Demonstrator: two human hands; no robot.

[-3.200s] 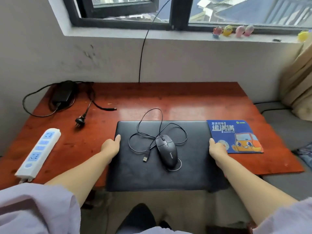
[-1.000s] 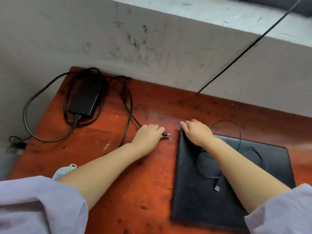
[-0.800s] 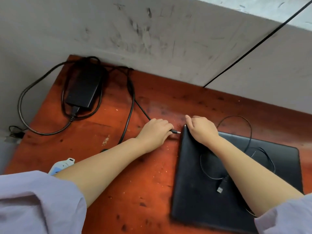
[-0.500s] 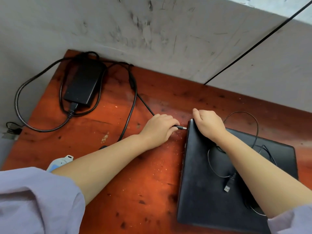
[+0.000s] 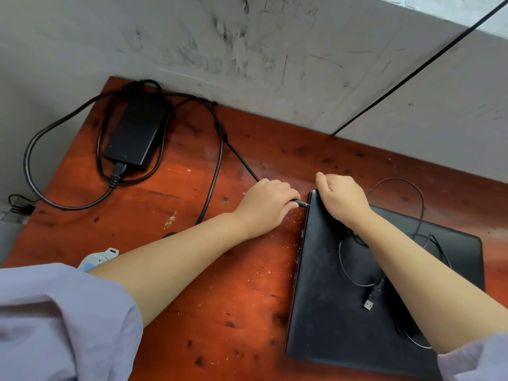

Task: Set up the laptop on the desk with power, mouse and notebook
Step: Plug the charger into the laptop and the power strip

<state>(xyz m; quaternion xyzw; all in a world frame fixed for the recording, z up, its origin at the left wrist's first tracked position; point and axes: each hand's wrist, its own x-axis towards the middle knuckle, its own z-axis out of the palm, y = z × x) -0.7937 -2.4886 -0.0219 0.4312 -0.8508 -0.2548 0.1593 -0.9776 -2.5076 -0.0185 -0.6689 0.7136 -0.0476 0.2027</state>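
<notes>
Advanced since earlier, left hand [image 5: 265,209] grip pinches charger plug [image 5: 300,203] pointing rightward into laptop [image 5: 343,292]; right hand [image 5: 342,198] clasps its corner.

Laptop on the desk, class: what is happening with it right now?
A person is plugging in the closed laptop. The left hand holds the charger plug at the laptop's left edge; whether it is fully seated cannot be told. The right hand steadies the far left corner. The power brick lies at the desk's back left. A loose mouse cable rests on the lid.
</notes>
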